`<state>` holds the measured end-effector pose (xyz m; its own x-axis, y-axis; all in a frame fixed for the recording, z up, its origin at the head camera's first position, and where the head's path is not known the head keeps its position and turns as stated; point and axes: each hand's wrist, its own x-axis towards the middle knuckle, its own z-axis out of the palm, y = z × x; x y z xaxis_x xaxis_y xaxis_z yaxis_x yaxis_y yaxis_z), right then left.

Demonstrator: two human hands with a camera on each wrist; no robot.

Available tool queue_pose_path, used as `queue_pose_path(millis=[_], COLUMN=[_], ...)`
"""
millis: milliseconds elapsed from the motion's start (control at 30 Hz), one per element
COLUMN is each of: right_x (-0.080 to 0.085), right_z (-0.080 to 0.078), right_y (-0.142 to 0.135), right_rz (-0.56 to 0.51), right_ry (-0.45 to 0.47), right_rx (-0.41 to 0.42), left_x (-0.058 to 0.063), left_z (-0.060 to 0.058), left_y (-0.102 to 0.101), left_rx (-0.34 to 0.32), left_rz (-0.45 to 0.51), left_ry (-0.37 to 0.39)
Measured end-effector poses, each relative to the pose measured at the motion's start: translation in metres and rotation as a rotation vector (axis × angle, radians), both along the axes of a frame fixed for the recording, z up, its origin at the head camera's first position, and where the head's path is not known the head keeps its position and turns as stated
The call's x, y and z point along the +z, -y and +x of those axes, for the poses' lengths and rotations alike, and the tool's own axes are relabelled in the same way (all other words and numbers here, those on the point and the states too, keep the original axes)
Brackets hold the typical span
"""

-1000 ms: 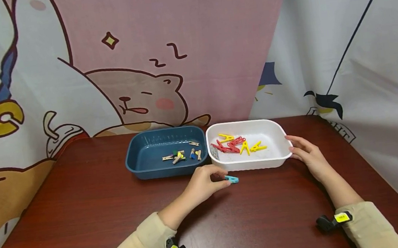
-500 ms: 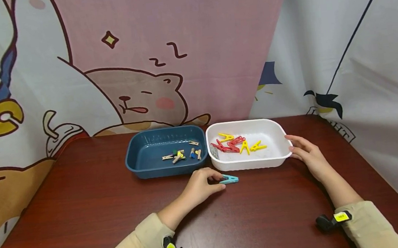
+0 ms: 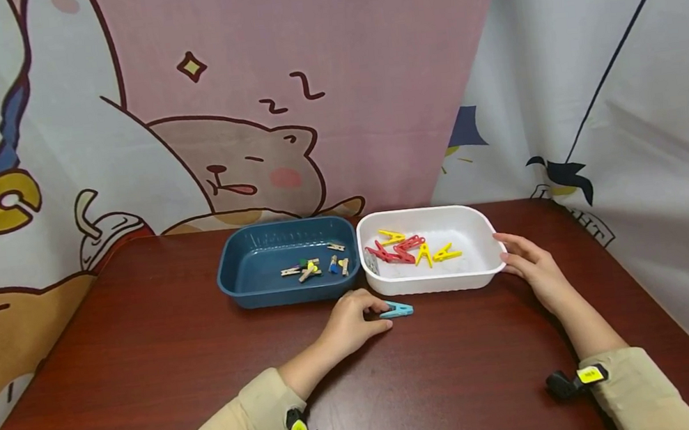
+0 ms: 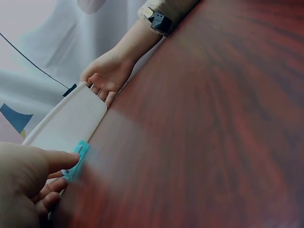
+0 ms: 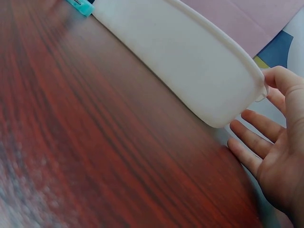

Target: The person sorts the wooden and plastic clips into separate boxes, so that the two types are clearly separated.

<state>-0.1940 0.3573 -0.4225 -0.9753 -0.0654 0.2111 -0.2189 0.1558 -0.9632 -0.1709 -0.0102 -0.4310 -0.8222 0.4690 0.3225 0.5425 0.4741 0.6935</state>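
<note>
Just in front of the white tray (image 3: 434,285), my left hand (image 3: 349,323) pinches a light blue clothespin (image 3: 400,309) between thumb and fingers, low over the table. The left wrist view shows the thumb across one side of the clothespin (image 4: 81,151) and fingertips at its other side. My right hand (image 3: 536,272) holds the right end of the white tray by its rim, with the lower fingers (image 5: 251,140) spread beside the wall. Inside the white tray lie red clothespins (image 3: 394,255) and several yellow clothespins (image 3: 446,253).
A dark blue tray (image 3: 290,296) stands against the white tray's left side, holding several small wooden clothespins (image 3: 308,273), some with coloured parts. Both trays sit near the back of the reddish-brown table (image 3: 462,371). Behind it hangs a printed curtain (image 3: 369,86).
The left hand's fingers have slid back along the clothespin, leaving more of it showing than a second ago, then shifted slightly right. My right hand stays at the tray's end.
</note>
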Motion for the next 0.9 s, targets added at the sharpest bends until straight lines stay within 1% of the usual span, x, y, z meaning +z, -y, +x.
queue_pose_path(millis=[167, 533, 600, 800, 900], right_x=[0.0003, 0.0001, -0.0003, -0.0004, 0.0001], right_z=[0.0, 0.0003, 0.0005, 0.001, 0.0013], right_y=[-0.0007, -0.0006, -0.0006, 0.0001, 0.0007], right_rz=[0.011, 0.026, 0.027, -0.023, -0.021], right_ry=[0.002, 0.014, 0.011, 0.004, 0.005], right_rx=[-0.009, -0.019, -0.019, 0.004, 0.004], left_x=[-0.0006, -0.0005, -0.0006, -0.0007, 0.0002], left_z=[-0.0007, -0.0011, -0.0009, 0.0005, 0.0013], left_y=[-0.002, -0.0049, -0.0047, -0.0035, -0.0027], left_rx=[0.007, 0.024, 0.023, 0.037, 0.037], left_rz=[-0.013, -0.035, -0.027, -0.009, -0.003], left_ry=[-0.022, -0.033, -0.032, -0.018, -0.003])
